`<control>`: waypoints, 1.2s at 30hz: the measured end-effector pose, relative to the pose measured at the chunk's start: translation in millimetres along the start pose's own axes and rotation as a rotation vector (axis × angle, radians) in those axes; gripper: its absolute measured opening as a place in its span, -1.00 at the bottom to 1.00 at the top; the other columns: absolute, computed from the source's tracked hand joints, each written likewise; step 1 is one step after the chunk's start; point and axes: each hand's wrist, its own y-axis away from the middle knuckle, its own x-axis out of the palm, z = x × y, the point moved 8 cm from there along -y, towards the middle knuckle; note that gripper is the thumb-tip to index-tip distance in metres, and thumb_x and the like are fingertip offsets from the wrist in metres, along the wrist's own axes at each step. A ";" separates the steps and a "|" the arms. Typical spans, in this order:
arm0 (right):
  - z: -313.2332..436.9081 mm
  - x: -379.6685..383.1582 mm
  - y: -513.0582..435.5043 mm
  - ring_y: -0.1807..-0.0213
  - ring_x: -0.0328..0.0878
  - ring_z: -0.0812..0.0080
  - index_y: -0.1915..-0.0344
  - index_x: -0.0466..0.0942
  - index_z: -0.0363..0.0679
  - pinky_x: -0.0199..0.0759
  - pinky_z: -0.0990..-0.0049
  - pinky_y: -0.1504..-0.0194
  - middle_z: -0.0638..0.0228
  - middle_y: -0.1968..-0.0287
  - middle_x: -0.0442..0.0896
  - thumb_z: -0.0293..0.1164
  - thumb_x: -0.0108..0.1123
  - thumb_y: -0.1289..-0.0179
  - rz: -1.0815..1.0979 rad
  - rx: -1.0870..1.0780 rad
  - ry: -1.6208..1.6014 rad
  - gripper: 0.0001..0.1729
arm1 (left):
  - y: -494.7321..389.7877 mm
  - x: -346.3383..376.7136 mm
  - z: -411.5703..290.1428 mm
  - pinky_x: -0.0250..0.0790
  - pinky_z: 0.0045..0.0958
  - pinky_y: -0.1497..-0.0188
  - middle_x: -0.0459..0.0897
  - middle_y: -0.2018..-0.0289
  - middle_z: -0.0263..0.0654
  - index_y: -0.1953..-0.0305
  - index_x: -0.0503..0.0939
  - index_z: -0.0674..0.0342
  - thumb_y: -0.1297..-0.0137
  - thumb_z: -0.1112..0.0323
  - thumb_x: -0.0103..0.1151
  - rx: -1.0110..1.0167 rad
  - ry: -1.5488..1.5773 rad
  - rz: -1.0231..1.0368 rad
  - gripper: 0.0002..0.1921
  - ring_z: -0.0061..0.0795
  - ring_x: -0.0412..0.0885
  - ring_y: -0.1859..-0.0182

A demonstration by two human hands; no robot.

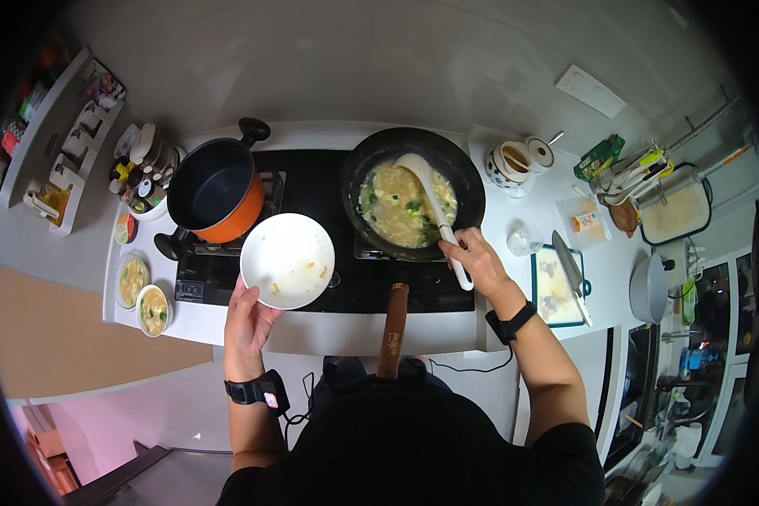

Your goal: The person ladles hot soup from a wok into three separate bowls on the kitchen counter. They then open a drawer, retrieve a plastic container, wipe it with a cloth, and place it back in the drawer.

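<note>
My left hand [252, 319] grips the lower left rim of a white bowl [288, 260], which has a few food bits inside. My right hand [477, 262] holds the handle of a pale ladle [431, 195]. The ladle's head lies in egg soup with green leaves [389, 209], inside a black wok [470, 183] on the right burner. The wok's wooden handle [393, 329] points toward my body. Left of the wok, an orange pot [228, 218] with a dark interior stands on the left burner, partly behind the white bowl.
Two bowls of similar soup, one clear [131, 281] and one white [154, 311], stand at the counter's left. Seasoning jars [144, 183] stand behind them. At the right, a knife [568, 262] lies across a cutting board [547, 288], near a plastic bag [525, 240] and a patterned pot [508, 166].
</note>
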 end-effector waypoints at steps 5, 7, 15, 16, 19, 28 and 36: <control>9.2 -16.3 9.4 0.33 0.52 0.18 0.18 0.60 -0.23 0.46 0.39 0.27 0.20 0.36 0.56 -0.62 0.27 -0.03 -0.138 0.156 -0.226 -0.72 | -4.3 -0.8 1.2 0.52 -0.06 -0.05 0.29 -0.22 0.09 -0.34 0.10 0.29 -0.20 0.35 0.16 -0.011 -0.013 -0.006 -0.30 0.03 0.46 -0.18; 8.7 -26.3 13.7 0.36 0.54 0.20 0.18 0.59 -0.25 0.46 0.39 0.29 0.19 0.38 0.59 -0.62 0.24 -0.08 -0.225 0.260 -0.322 -0.75 | -6.8 1.6 0.6 0.53 -0.07 -0.04 0.29 -0.22 0.10 -0.34 0.10 0.29 -0.21 0.36 0.15 -0.009 -0.018 0.004 -0.31 0.03 0.46 -0.18; -31.3 -19.7 48.4 0.46 0.52 0.53 0.10 0.54 -0.31 0.42 0.61 0.40 0.30 0.47 0.58 -0.36 0.02 -0.39 -0.451 1.043 -1.068 -0.74 | -27.5 23.0 -4.7 0.58 -0.21 0.01 0.38 -0.17 0.09 -0.37 0.05 0.30 -0.35 0.52 -0.18 -0.031 -0.100 0.073 -0.44 -0.08 0.57 -0.08; -36.1 -17.8 53.0 0.49 0.53 0.52 0.11 0.54 -0.32 0.45 0.60 0.42 0.27 0.47 0.59 -0.35 0.01 -0.39 -0.492 1.123 -1.112 -0.73 | -32.1 25.1 -4.2 0.60 -0.22 0.03 0.40 -0.16 0.08 -0.37 0.05 0.30 -0.35 0.53 -0.18 -0.044 -0.120 0.067 -0.44 -0.10 0.58 -0.06; -45.1 -12.5 61.3 0.52 0.56 0.50 0.12 0.53 -0.33 0.49 0.60 0.45 0.23 0.48 0.61 -0.35 -0.03 -0.37 -0.593 1.264 -1.223 -0.71 | -46.4 36.5 -4.5 0.62 -0.26 0.07 0.45 -0.12 0.03 -0.38 0.06 0.27 -0.35 0.55 -0.15 -0.044 -0.161 0.098 -0.43 -0.16 0.61 -0.02; -53.8 -32.6 62.0 0.48 0.54 0.48 0.09 0.50 -0.34 0.45 0.57 0.36 0.27 0.48 0.60 -0.34 -0.05 -0.33 -0.662 1.268 -1.150 -0.68 | -98.7 84.6 0.8 0.44 -0.43 -0.09 0.48 -0.11 -0.12 -0.38 0.14 0.20 -0.23 0.59 0.07 0.153 -0.573 0.172 -0.33 -0.34 0.54 -0.08; -58.3 -87.0 47.0 0.56 0.53 0.46 0.13 0.51 -0.38 0.46 0.57 0.44 0.22 0.52 0.58 -0.39 -0.03 -0.28 -0.781 1.237 -1.062 -0.70 | -156.0 134.1 43.3 0.35 -0.23 -0.14 0.48 0.07 0.08 -0.35 0.25 -0.02 0.08 0.30 0.34 0.551 -1.302 0.182 -0.15 -0.03 0.42 -0.07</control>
